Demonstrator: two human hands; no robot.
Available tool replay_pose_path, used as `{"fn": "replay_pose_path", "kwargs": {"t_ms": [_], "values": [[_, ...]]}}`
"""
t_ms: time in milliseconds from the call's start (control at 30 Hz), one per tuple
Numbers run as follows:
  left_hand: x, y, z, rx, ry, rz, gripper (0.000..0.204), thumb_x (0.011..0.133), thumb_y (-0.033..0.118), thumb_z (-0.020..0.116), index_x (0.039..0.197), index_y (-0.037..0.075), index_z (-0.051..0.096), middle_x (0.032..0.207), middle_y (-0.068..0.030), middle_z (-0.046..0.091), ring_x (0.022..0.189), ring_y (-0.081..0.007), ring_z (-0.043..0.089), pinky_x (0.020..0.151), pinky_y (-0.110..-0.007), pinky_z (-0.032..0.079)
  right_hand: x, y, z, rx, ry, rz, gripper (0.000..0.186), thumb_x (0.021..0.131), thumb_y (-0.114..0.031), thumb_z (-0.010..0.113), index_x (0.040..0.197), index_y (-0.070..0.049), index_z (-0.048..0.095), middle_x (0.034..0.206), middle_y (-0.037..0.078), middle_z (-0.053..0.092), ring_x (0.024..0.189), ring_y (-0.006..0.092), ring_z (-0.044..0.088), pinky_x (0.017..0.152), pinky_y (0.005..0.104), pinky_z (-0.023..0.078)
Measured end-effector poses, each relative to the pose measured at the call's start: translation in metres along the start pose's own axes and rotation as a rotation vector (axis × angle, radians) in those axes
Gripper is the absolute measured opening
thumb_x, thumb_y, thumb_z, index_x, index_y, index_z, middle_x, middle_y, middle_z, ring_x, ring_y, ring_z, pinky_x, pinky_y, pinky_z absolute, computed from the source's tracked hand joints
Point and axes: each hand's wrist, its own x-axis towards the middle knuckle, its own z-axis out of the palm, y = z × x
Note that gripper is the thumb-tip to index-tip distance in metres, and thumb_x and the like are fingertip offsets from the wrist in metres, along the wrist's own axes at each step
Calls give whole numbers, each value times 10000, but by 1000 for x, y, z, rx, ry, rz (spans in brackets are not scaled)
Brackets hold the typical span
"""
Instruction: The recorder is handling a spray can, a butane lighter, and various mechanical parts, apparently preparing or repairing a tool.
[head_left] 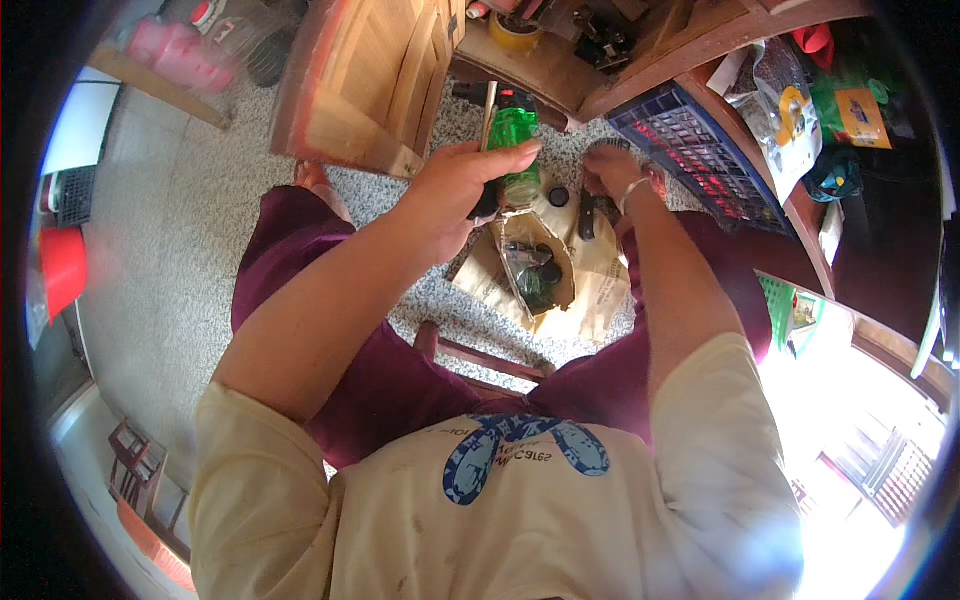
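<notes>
My left hand [455, 190] is closed around a green see-through plastic bottle [518, 150], thumb laid along its side. A thin pale stick [490, 105] and something dark show beside the bottle at the same hand. My right hand [610, 172] reaches down at the far right, its fingers bent and pressed together by a small dark ridged thing; what they hold is hidden. Between my knees sits an opened cardboard piece [605, 285] with green plastic and dark round pieces [548, 270] in its hollow. A black round cap [558, 196] and a black handle [587, 215] lie near it.
An open wooden cabinet door [365, 85] stands at the far left. To the right is a dark blue crate [700, 150], beside a shelf with plastic bags [775, 110]. A low wooden stool bar [490, 358] runs between my legs. A red bucket [63, 268] stands at far left.
</notes>
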Motion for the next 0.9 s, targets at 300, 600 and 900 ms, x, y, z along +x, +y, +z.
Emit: {"fn": "replay_pose_path", "kwargs": {"t_ms": [300, 600, 900], "values": [[-7, 4, 5, -5, 82, -26, 202, 728, 133, 641, 897, 39, 583, 792, -23, 585, 724, -89, 534, 681, -239, 414, 77, 124, 89, -637, 505, -64, 487, 638, -215, 669, 1058, -79, 464, 925, 229, 551, 868, 360, 536, 763, 384, 434], [-1, 13, 1, -121, 85, -115, 207, 735, 106, 626, 928, 50, 576, 816, -7, 580, 747, -86, 533, 700, -235, 405, 85, 135, 102, -896, 319, -228, 432, 704, -42, 522, 1122, -80, 418, 1009, 312, 447, 971, 424, 460, 832, 398, 402], [13, 2, 4, -90, -83, -107, 201, 775, 200, 555, 922, 64, 540, 764, 5, 559, 679, -97, 529, 627, -231, 408, 75, 133, 59, -830, 250, -2, 448, 666, 8, 524, 1093, -107, 451, 993, 146, 531, 846, 357, 552, 731, 390, 465]]}}
